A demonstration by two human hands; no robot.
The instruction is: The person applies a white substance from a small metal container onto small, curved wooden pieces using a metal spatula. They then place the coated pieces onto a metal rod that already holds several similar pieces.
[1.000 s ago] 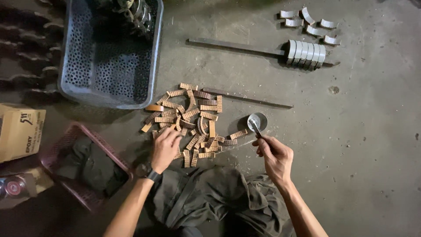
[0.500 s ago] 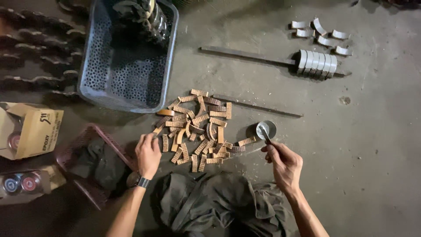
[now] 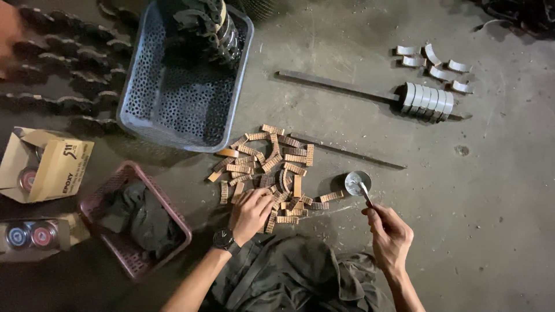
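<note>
A stained grey concrete floor (image 3: 491, 190) carried everything. On it lay a scattered pile of small tan ribbed strips (image 3: 272, 170), a little round metal tin (image 3: 357, 182), a perforated grey plastic crate (image 3: 179, 86) and a dark red plastic basket (image 3: 139, 222). Farther off rested a long steel rod threaded with curved grey metal segments (image 3: 425, 99), loose curved segments (image 3: 430, 60), a thin bare rod (image 3: 352, 151) and an open cardboard box (image 3: 43, 164).

L hand (image 3: 250, 212) on tan strips (image 3: 267, 167); R hand (image 3: 390, 234) holds stick (image 3: 366, 194) in tin (image 3: 356, 182).
</note>
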